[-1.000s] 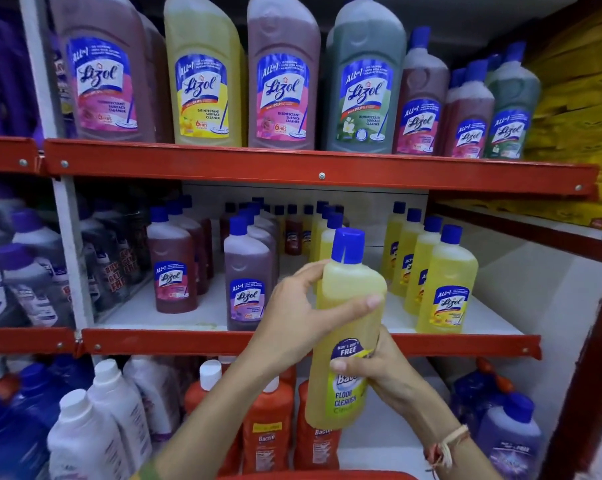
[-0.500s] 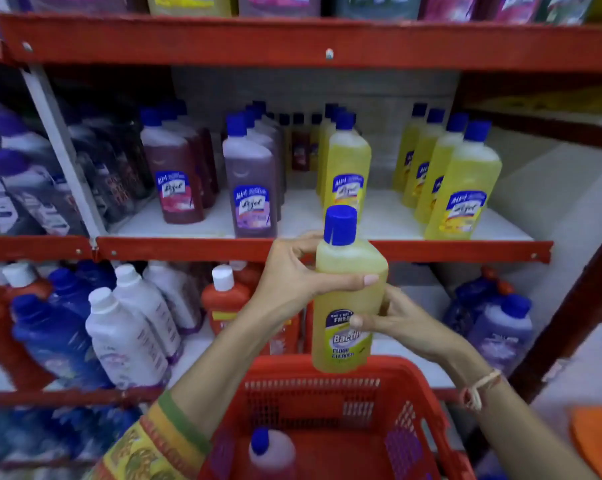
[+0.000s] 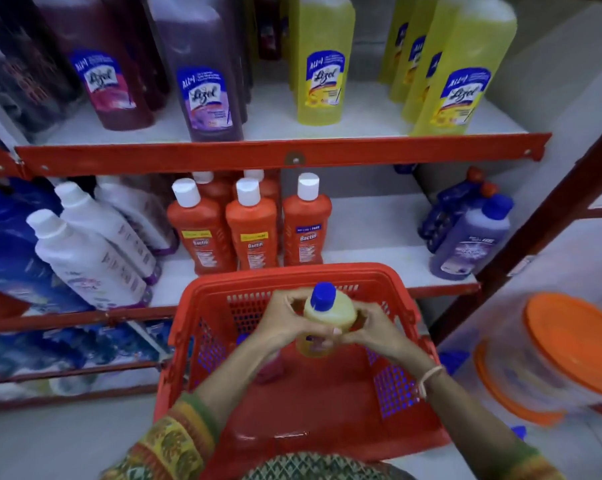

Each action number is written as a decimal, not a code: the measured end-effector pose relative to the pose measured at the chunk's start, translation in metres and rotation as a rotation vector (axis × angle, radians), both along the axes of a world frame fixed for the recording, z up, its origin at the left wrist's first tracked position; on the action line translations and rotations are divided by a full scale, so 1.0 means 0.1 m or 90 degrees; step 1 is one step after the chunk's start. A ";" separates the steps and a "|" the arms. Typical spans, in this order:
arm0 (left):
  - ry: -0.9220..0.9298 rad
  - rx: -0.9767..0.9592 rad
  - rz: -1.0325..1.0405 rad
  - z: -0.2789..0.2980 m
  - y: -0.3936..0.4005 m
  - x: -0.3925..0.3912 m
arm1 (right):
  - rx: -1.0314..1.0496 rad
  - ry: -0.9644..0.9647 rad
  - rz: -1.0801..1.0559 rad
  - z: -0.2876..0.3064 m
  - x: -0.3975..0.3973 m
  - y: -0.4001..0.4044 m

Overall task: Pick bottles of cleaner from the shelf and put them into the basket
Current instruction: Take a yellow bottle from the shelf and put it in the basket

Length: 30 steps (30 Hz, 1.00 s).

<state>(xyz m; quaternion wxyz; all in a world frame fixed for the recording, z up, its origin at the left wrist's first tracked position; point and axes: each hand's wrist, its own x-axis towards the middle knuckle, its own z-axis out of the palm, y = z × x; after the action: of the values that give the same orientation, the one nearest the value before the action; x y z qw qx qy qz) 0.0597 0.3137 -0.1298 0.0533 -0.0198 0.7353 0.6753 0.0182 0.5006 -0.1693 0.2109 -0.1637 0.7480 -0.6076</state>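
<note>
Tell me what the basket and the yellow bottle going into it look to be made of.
Basket: looks like moulded plastic, glossy red, with perforated lattice walls and a thick rolled rim. Yellow bottle, held by the left hand and right hand: apparently translucent plastic, since the yellow liquid shows through; its blue cap looks opaque, smooth plastic.

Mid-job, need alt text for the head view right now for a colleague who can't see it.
Both hands, left hand and right hand, hold an upright yellow cleaner bottle with a blue cap inside a red basket. Behind stand shelves of orange, white, purple and yellow bottles.
</note>
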 end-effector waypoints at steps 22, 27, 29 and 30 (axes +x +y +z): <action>-0.207 -0.073 0.069 -1.34 0.04 0.33 | 0.484 -0.011 0.006 -1.06 0.26 -0.16; -0.185 -0.123 0.022 -1.34 0.10 0.34 | 0.537 0.018 0.049 -1.04 0.25 -0.11; -0.183 -0.141 0.011 -1.35 0.09 0.35 | 0.556 0.024 0.075 -1.02 0.23 -0.12; -0.184 -0.152 0.001 -1.35 0.08 0.35 | 0.567 0.030 0.093 -1.00 0.22 -0.13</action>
<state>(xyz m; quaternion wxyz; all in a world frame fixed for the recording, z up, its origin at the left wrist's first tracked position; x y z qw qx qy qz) 0.0948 0.3213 -0.2645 0.1553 -0.1234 0.7950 0.5733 0.0400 0.4876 -0.2695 0.2860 -0.1229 0.9277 -0.2063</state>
